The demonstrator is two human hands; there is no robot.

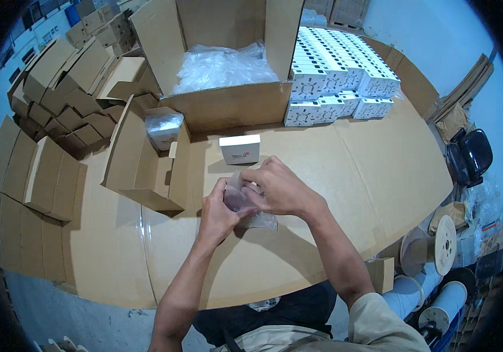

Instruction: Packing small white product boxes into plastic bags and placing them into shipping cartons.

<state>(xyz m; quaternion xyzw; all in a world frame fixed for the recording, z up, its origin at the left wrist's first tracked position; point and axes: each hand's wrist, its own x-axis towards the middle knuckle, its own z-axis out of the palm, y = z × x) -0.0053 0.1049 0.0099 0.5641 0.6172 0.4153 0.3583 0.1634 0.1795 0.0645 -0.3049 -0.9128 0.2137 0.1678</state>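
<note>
A clear plastic bag (262, 221) is between my hands above the cardboard-covered table. On its left side my left hand (219, 212) is closed, with the thumb pressed against the plastic. My right hand (278, 190) grips the bag's upper right part, fingers curled at its mouth. Whether anything is inside the bag I cannot tell. Just beyond my hands a small white box (240, 154) stands on the table. To the left is an open narrow brown carton (137, 179), with a plastic-wrapped white box (164, 130) in its far end.
A large open carton (234, 105) of clear plastic bags (225, 67) stands at the back. Stacked white boxes (345, 70) are right of it. Brown cartons (58, 176) crowd the left side. Cable spools (444, 246) and a black chair (471, 155) are beyond the table's right edge.
</note>
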